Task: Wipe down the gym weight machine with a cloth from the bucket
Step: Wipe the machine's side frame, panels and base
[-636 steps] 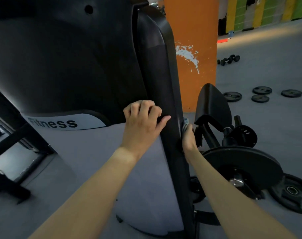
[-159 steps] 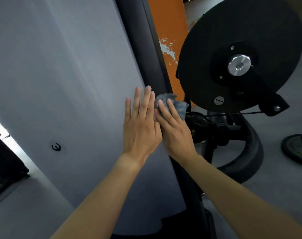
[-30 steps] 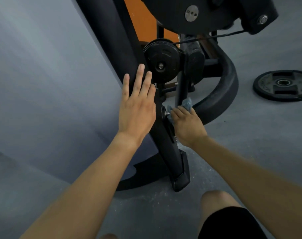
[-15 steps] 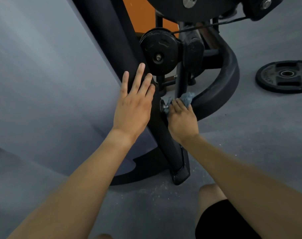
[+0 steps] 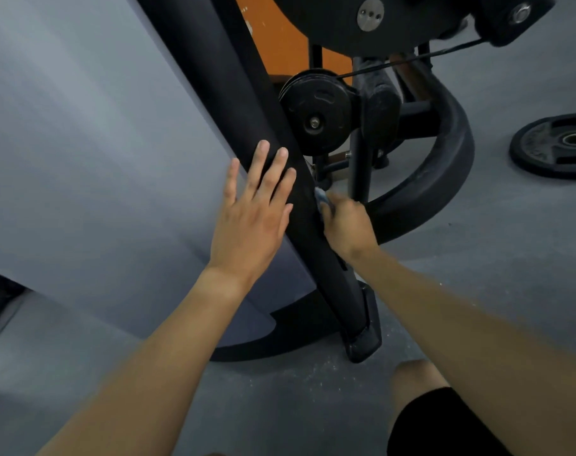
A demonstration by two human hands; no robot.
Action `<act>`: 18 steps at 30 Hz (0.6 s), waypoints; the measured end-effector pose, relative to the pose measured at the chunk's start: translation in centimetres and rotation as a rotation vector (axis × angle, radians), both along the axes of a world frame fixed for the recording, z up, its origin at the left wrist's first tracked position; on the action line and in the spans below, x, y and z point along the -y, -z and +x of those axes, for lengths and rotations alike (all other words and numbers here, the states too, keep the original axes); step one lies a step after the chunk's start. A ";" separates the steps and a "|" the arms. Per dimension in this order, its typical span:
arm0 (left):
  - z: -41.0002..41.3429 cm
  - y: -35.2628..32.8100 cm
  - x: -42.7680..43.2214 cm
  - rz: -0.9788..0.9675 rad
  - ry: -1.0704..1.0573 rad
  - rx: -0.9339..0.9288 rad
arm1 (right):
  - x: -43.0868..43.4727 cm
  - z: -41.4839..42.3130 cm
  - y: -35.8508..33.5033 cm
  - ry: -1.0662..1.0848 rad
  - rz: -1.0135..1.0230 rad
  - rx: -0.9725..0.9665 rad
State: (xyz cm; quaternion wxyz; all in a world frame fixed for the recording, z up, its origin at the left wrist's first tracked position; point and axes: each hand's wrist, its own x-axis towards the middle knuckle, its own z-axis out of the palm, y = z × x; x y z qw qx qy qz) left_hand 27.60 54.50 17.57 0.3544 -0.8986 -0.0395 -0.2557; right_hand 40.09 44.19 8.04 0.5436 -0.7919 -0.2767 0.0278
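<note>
Cloth (image 5: 321, 196) bunched in our right hand (image 5: 347, 225), fingers curled round it, pressed on side of black post (image 5: 234, 93) of weight machine (image 5: 99, 143). Left hand (image 5: 252, 218) flat on post, fingers straight: we judge for bracing.

I'm looking into a gym. In front of me stands a weight machine (image 5: 234, 93) with a black upright, a grey side panel (image 5: 99, 143), a pulley wheel (image 5: 314, 116) and a thin cable (image 5: 411, 59) running off it. A loose weight plate (image 5: 556, 144) lies on the grey speckled floor (image 5: 510, 258), and an orange pillar (image 5: 280, 41) rises behind.
</note>
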 end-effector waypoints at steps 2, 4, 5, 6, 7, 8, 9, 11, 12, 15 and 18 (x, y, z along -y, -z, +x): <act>0.3 0.6 -0.2 0.007 -0.010 0.020 | -0.3 0.7 -0.3 0.010 -0.071 0.048; 0.4 0.9 -0.2 0.009 -0.010 0.037 | -0.5 1.8 -0.8 -0.001 -0.132 0.035; 0.5 0.9 -0.1 0.004 -0.008 0.042 | -0.4 2.1 -0.9 -0.015 -0.147 0.034; 0.5 1.0 0.0 -0.006 -0.007 0.046 | -0.2 2.0 -0.8 -0.029 -0.143 0.047; 0.6 1.1 0.0 -0.016 -0.008 0.050 | 0.2 1.5 -0.3 -0.042 -0.122 0.082; 0.6 1.1 0.1 -0.024 -0.011 0.056 | 0.8 0.8 0.4 -0.056 -0.102 0.147; 0.7 1.2 0.1 -0.030 -0.014 0.062 | 1.5 0.0 1.2 -0.072 -0.091 0.218; 0.8 1.3 0.1 -0.034 -0.010 0.067 | 2.6 -0.8 2.8 -0.101 -0.072 0.349; 0.8 1.3 0.1 -0.036 -0.007 0.071 | 3.0 -0.9 3.5 -0.116 -0.074 0.404; 0.8 1.2 0.2 -0.045 -0.004 0.077 | 3.4 -0.4 4.3 -0.159 -0.125 0.544; 0.7 1.3 0.3 -0.049 -0.010 0.071 | 3.1 0.5 2.3 -0.202 -0.125 0.411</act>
